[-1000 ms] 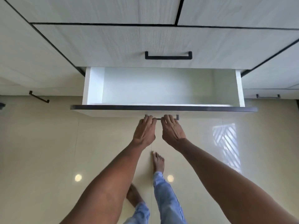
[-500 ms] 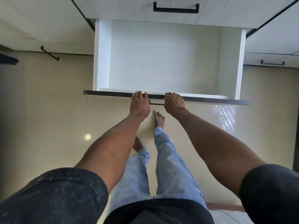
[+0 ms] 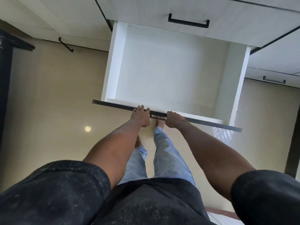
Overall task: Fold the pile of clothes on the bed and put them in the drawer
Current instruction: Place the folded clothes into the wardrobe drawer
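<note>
The drawer [image 3: 172, 69] has slid further out; both hands [image 3: 140, 116] clamp its front edge, fingertips hidden.

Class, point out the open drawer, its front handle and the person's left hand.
open drawer [image 3: 170, 67], head view, bare white bottom.
front handle [image 3: 158, 117], head view, bar between the hands.
left hand [image 3: 140, 116], head view, back of hand.

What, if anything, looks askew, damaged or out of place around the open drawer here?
Nothing stands out. The drawer is pulled well out, and no clothes show in it. The left hand and right hand hold its dark front edge either side of the handle. The tilt looks like camera angle only.
</note>
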Demonstrator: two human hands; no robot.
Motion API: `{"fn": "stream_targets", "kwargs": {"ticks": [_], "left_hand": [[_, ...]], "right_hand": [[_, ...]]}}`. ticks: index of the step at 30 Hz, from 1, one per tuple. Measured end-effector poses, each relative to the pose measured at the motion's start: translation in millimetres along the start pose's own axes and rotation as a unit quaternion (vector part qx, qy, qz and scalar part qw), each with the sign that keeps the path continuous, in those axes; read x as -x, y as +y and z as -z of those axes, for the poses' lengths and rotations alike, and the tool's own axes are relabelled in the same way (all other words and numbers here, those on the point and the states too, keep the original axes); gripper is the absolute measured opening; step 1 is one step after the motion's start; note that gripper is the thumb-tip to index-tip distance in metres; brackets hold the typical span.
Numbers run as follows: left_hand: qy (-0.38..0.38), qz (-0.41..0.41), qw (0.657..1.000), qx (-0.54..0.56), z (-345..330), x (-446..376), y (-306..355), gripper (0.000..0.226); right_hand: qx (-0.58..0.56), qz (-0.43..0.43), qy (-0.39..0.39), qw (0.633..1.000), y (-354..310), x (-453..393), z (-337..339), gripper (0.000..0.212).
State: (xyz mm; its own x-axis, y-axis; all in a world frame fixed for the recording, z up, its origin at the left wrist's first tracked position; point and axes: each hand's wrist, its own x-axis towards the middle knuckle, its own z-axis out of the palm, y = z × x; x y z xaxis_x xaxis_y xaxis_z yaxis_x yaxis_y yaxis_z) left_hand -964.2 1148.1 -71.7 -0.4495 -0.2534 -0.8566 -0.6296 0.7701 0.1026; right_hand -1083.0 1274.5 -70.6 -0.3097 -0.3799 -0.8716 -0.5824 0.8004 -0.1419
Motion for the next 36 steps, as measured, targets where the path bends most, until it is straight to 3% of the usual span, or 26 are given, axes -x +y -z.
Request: {"fn": "stream_targets", "kwargs": {"ticks": [6, 10, 15, 21, 24, 36], "left_hand": [[0.066, 0.025, 0.991, 0.112, 8.9, 64.9, -22.2, 0.072], [0.096, 0.078, 0.972, 0.201, 1.0, 111.8, -52.9, 0.064], [0.122, 0.145, 0.931, 0.311, -22.3, 158.2, -124.9, 0.059], [0.17, 0.215, 0.875, 0.399, -92.9, 220.1, -267.8, 0.053], [0.183, 0.278, 0.827, 0.453, -147.8, 271.2, -346.2, 0.045], [0.191, 0.458, 0.664, 0.56, -324.0, 447.8, -526.2, 0.037]], "right_hand": [[0.031, 0.046, 0.097, 0.994, -33.0, 39.8, 22.6, 0.037], [0.08, 0.096, 0.092, 0.988, -95.0, 74.5, 34.0, 0.029], [0.155, 0.17, 0.078, 0.97, -203.1, 102.0, 19.7, 0.033], [0.301, 0.294, 0.065, 0.905, -365.0, 120.1, -53.7, 0.026], [0.341, 0.336, 0.061, 0.876, -459.6, 148.7, -111.5, 0.028], [0.455, 0.499, 0.015, 0.738, -732.7, 240.5, -311.1, 0.028]]}}
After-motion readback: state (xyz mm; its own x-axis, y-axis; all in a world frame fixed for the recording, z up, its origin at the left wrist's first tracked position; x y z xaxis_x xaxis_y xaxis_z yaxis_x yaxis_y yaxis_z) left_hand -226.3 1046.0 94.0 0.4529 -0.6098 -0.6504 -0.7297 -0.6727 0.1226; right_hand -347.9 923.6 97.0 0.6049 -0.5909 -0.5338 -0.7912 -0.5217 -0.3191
